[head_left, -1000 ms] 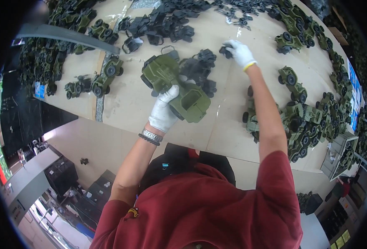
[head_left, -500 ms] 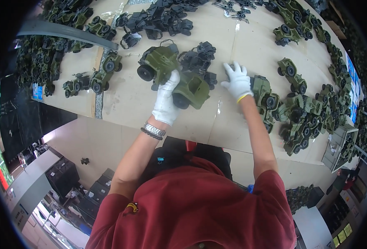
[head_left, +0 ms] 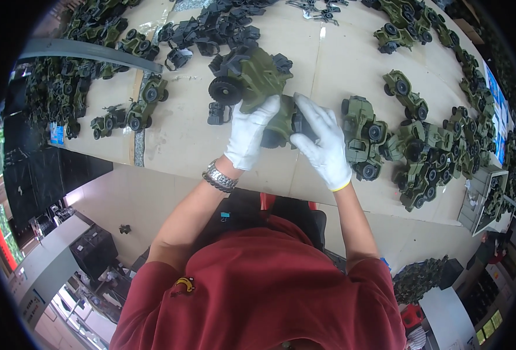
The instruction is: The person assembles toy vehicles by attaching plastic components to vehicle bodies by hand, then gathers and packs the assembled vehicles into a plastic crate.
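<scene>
Now, L→R | small green toy cars (head_left: pixel 131 111) upper left on table (head_left: pixel 182 140) | my left hand (head_left: pixel 248 135), white glove, fingers shut on green toy truck (head_left: pixel 252 79), upper centre | my right hand (head_left: pixel 323 142) closed round truck's dark end | green truck pile (head_left: pixel 421 151) right.

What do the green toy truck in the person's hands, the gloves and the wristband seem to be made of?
Green toy truck: probably moulded plastic, matt olive with black wheels.
Gloves, on the left hand and right hand: white fabric, likely cotton knit.
Wristband: looks like metal links, shiny silver.
</scene>
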{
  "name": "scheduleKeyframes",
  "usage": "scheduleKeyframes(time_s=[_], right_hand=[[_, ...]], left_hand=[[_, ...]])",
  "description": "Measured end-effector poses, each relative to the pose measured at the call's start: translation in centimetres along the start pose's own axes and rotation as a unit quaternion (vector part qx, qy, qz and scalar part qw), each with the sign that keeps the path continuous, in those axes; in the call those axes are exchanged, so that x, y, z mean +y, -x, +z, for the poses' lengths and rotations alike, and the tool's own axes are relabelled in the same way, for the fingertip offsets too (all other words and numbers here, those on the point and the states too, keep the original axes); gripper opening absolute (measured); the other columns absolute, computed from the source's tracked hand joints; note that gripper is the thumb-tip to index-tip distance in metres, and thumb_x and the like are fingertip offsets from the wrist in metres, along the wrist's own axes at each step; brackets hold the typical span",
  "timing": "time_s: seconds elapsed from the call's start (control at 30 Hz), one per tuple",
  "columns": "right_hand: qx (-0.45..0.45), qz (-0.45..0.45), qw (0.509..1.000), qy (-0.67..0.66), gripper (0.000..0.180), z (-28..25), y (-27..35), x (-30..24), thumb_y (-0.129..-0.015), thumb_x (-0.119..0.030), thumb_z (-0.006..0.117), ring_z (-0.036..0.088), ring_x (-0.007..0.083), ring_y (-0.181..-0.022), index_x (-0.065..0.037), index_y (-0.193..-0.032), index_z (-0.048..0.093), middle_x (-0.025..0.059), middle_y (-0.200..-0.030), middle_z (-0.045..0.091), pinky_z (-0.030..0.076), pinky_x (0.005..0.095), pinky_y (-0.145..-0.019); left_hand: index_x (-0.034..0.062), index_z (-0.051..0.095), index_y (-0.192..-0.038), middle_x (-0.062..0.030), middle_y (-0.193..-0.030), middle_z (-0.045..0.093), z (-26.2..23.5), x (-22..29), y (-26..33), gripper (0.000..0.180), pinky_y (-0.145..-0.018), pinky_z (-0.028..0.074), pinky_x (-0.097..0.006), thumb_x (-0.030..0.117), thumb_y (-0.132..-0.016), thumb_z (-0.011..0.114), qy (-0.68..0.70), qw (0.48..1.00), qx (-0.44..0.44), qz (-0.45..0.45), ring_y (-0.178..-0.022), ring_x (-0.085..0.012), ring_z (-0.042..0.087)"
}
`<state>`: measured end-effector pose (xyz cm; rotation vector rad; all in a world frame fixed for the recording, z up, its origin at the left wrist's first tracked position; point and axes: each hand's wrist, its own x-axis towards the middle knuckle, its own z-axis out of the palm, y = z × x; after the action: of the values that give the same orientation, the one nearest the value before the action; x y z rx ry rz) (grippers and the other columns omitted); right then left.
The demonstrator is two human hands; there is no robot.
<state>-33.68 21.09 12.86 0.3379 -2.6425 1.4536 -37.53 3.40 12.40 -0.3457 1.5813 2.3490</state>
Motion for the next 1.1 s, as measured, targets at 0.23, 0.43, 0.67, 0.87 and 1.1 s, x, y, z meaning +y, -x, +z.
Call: scheduleKeyframes(time_s=[0.23,0.43,0.67,0.87,1.1], right_hand=[[0.077,-0.037,0.996,0.008,0.07,-1.0,1.0,0.2,-0.07,-0.012,0.078,0.058,0.0339,-0.113,-0.003,-0.136,0.058,0.0146,-0.139,0.06,0.045,0.0405,-0.099],[0.084,-0.044,0.996,0.0,0.069,-2.1,1.8,-0.3,-0.072,-0.01,0.076,0.058,0.0325,-0.112,-0.003,-0.137,0.058,0.0156,-0.139,0.059,0.046,0.0389,-0.099],[0.093,0.086,0.972,-0.196,0.066,-2.2,2.6,-0.7,-0.074,-0.005,0.073,0.058,0.029,-0.113,-0.002,-0.138,0.058,0.0144,-0.138,0.061,0.045,0.0369,-0.102],[0.088,0.017,0.994,-0.056,0.065,-2.3,2.7,-0.6,-0.078,-0.013,0.074,0.057,0.0336,-0.114,-0.002,-0.139,0.056,0.0148,-0.141,0.059,0.045,0.0388,-0.101],[0.029,-0.053,0.995,0.083,0.076,-2.6,3.3,-0.1,-0.087,-0.036,0.068,0.055,0.0406,-0.111,0.001,-0.148,0.042,0.0181,-0.148,0.049,0.044,0.0438,-0.1]], left_hand=[[0.005,0.06,-0.128,-0.0025,-0.118,0.065,2.1,0.6,0.4,0.04,-0.091,0.05,-0.03,0.021,-0.094,0.073,-0.016,1.0,-0.014,-0.003,-0.104,-0.0114,0.061],[0.0036,0.062,-0.125,-0.0028,-0.115,0.067,3.1,0.5,0.4,0.037,-0.088,0.052,-0.028,0.016,-0.093,0.074,-0.043,0.998,-0.025,0.039,-0.1,-0.011,0.062],[0.0024,0.065,-0.12,-0.0038,-0.112,0.069,3.8,1.1,1.3,0.034,-0.088,0.053,-0.028,0.012,-0.09,0.076,-0.097,0.992,-0.043,0.067,-0.099,-0.0113,0.064],[0.0022,0.066,-0.118,-0.0041,-0.111,0.07,4.1,0.8,1.6,0.033,-0.087,0.053,-0.029,0.01,-0.088,0.078,-0.127,0.986,-0.034,0.101,-0.099,-0.0112,0.064],[0.0027,0.066,-0.118,-0.0044,-0.109,0.07,4.7,0.8,1.8,0.033,-0.086,0.052,-0.028,0.013,-0.089,0.077,-0.091,0.995,-0.026,0.026,-0.096,-0.0113,0.064]])
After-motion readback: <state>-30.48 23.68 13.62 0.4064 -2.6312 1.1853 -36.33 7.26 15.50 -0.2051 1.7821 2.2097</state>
